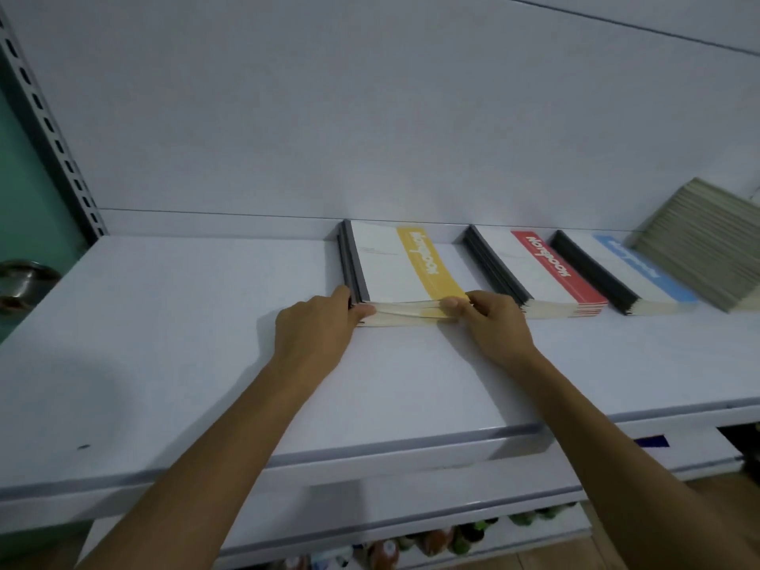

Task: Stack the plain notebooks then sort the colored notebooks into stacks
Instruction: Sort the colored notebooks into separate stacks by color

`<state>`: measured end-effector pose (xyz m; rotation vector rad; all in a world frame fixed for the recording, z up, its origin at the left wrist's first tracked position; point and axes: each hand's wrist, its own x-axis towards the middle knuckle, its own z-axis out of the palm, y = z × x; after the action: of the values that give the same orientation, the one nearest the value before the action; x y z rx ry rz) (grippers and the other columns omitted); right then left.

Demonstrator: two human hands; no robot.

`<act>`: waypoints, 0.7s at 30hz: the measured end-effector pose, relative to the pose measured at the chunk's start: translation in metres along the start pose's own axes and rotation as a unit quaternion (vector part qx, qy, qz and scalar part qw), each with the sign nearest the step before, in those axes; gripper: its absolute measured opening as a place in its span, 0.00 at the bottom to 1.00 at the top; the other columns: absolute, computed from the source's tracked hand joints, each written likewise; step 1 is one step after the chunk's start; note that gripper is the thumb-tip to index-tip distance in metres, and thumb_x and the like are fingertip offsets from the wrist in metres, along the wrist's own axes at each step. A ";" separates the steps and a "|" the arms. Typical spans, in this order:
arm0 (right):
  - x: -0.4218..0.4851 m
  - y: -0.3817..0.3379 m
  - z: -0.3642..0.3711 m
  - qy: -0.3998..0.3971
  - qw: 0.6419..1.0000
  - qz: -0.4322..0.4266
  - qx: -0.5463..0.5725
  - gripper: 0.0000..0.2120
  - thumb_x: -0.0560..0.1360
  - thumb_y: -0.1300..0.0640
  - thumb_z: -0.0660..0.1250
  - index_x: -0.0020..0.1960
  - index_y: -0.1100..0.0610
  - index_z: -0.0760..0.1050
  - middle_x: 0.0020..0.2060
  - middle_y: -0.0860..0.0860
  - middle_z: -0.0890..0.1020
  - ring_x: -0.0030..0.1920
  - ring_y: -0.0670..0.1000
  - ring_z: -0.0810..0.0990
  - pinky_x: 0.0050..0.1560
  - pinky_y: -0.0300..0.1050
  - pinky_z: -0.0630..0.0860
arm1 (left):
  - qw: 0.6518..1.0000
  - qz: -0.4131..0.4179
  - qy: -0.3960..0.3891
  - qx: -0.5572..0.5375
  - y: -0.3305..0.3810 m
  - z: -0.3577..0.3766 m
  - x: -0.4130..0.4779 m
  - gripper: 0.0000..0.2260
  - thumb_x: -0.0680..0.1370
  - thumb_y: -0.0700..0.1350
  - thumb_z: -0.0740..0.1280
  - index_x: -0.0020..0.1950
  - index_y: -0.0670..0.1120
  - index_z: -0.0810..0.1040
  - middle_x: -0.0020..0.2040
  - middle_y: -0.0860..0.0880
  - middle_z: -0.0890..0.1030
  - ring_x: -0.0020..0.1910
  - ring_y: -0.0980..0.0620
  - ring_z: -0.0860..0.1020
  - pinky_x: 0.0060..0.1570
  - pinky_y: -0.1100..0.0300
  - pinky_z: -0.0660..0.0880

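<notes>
dim, cool, even light | soft shadow beside hands (316,331) | wide-angle bowing at edges | slightly soft focus

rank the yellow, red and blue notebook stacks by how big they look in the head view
1. yellow notebook stack, clearly largest
2. red notebook stack and blue notebook stack: too alike to rank

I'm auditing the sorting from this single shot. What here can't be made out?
Head view only.
The plain stack: cut off by the right frame edge.
The yellow stack: near corners covered by the left hand and right hand gripping it.
The blue stack: cover lettering too blurred to read.
The lower-shelf items: blurred, partly hidden behind the shelf.
</notes>
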<state>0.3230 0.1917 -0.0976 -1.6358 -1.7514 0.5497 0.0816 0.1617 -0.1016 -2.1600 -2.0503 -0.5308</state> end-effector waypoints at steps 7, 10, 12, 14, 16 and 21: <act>-0.004 0.003 0.006 0.007 0.997 -0.027 -0.069 0.15 0.69 0.41 0.72 0.48 0.50 0.79 0.24 0.45 0.68 0.26 0.44 0.68 0.29 0.40 0.60 | 1.000 0.004 0.005 -0.019 0.001 0.005 0.001 0.23 0.75 0.68 0.53 0.46 0.48 0.64 0.42 0.48 0.80 0.40 0.45 0.79 0.33 0.58 0.67; -0.001 0.005 0.007 0.038 0.999 -0.010 -0.019 0.14 0.68 0.45 0.74 0.51 0.47 0.79 0.22 0.45 0.67 0.24 0.44 0.65 0.29 0.40 0.60 | 0.999 0.022 0.001 -0.028 0.002 0.004 0.000 0.25 0.72 0.71 0.54 0.44 0.48 0.63 0.40 0.50 0.78 0.38 0.47 0.78 0.32 0.59 0.66; -0.001 0.007 0.005 0.031 0.999 -0.012 -0.004 0.16 0.67 0.45 0.75 0.53 0.47 0.80 0.22 0.46 0.66 0.24 0.44 0.63 0.30 0.41 0.59 | 1.000 0.021 0.007 -0.017 0.003 0.002 -0.001 0.25 0.73 0.70 0.54 0.45 0.48 0.63 0.40 0.49 0.79 0.39 0.47 0.78 0.32 0.58 0.65; 0.000 0.008 0.005 0.000 1.000 -0.019 -0.010 0.18 0.67 0.43 0.74 0.54 0.47 0.79 0.23 0.46 0.68 0.25 0.44 0.65 0.30 0.41 0.60 | 1.000 0.009 0.025 -0.004 0.005 0.002 -0.001 0.25 0.74 0.69 0.55 0.48 0.47 0.65 0.41 0.48 0.79 0.40 0.46 0.78 0.32 0.58 0.64; 0.003 0.007 0.005 -0.026 0.999 -0.020 -0.030 0.20 0.67 0.41 0.74 0.55 0.47 0.78 0.26 0.46 0.72 0.27 0.44 0.68 0.31 0.42 0.63 | 0.999 0.005 0.030 0.028 0.008 0.002 -0.001 0.24 0.76 0.67 0.55 0.55 0.47 0.66 0.40 0.49 0.78 0.37 0.46 0.76 0.29 0.59 0.60; 0.008 0.008 0.003 -0.025 1.000 0.009 -0.008 0.20 0.65 0.41 0.75 0.52 0.49 0.78 0.30 0.51 0.77 0.31 0.47 0.73 0.35 0.45 0.68 | 0.999 0.010 0.040 0.027 0.005 -0.001 -0.002 0.26 0.74 0.69 0.52 0.52 0.47 0.66 0.37 0.50 0.76 0.33 0.49 0.70 0.28 0.60 0.59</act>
<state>0.3270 0.2011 -0.1040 -1.6632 -1.7833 0.5921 0.0862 0.1588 -0.1001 -2.0924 -1.9757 -0.5434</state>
